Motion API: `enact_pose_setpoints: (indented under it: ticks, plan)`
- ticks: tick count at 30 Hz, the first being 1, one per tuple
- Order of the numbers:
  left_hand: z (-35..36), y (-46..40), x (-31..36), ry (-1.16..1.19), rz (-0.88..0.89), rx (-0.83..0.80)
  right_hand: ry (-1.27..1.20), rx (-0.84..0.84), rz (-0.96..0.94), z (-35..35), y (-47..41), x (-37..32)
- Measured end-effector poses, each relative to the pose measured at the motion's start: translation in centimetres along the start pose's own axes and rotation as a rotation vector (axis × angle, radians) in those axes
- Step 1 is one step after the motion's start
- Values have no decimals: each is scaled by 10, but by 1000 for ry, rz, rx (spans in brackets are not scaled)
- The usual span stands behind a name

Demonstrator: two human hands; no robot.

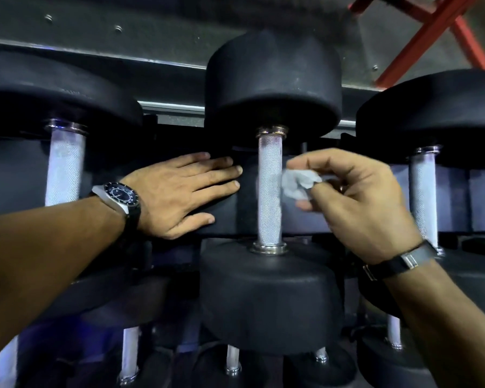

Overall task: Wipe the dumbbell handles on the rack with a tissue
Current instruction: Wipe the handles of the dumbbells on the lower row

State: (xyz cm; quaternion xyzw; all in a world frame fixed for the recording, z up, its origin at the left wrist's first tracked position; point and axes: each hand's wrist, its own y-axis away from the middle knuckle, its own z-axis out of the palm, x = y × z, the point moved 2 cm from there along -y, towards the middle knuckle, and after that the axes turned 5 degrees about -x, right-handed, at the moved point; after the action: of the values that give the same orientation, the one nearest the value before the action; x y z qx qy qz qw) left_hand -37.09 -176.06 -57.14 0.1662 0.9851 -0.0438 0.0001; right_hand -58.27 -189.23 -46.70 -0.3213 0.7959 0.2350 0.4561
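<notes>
The right hand (356, 203) pinches a crumpled tissue (298, 184) against the right side of the middle dumbbell handle (269, 191), likely so it can rub the knurling. The left hand (179, 191), fingers straight and together, lies flat on the rack (221, 217) just left of that handle, probably as a brace. Neighbouring handles (63, 166) stand well apart on either side; the weight heads close above and below limit the stroke.

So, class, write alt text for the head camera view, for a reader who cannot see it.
A person's right hand pinches a crumpled tissue against the knurled metal handle of the middle dumbbell on a rack. The left hand, a watch on its wrist, rests flat beside the handle. More black dumbbells sit on either side and below.
</notes>
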Motion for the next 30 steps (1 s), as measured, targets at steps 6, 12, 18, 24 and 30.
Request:
enact_pose_setpoints:
  ticks: [6, 12, 18, 24, 30]
  plan:
    - [0, 2, -1, 14, 3, 34, 770, -143, -667, 8, -18, -37]
    - [2, 2, -1, 37, -1, 59, 1204, -568, -834, 24, -26, -39]
    - [6, 1, -4, 56, 6, 55, 1482, -598, -846, 39, -45, -62]
    - [7, 1, -4, 67, 5, 75, 1470, -636, -855, 47, -46, -69]
    - [9, 0, -4, 51, -3, 67, 1493, -762, -866, 43, -41, -66]
